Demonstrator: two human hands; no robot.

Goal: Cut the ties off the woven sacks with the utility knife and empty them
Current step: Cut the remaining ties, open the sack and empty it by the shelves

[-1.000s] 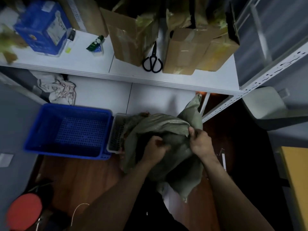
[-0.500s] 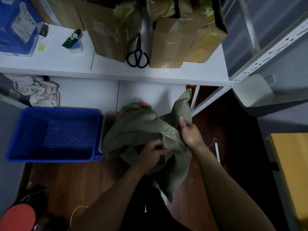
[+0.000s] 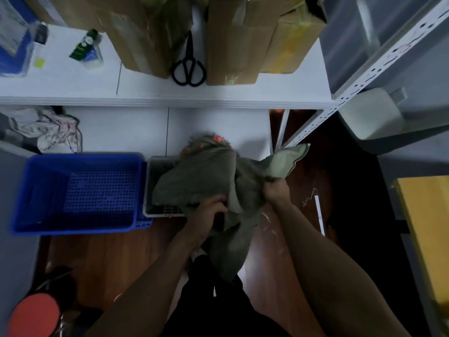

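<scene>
A limp green woven sack hangs over a small grey perforated basket on the floor. Frayed fabric with red marks shows at the sack's far end. My left hand grips a bunch of the sack's near side. My right hand grips the fabric just below a corner that sticks up to the right. The sack's lower end dangles toward me. No utility knife is in view.
A blue perforated crate stands left of the grey basket. The white shelf above holds black scissors and cardboard boxes. A shelf post runs at right. Crumpled plastic lies on the lower shelf.
Both hands have lifted and spread the sack further over the grey basket. My right hand moved right and now clutches the sack just below its upturned corner.
</scene>
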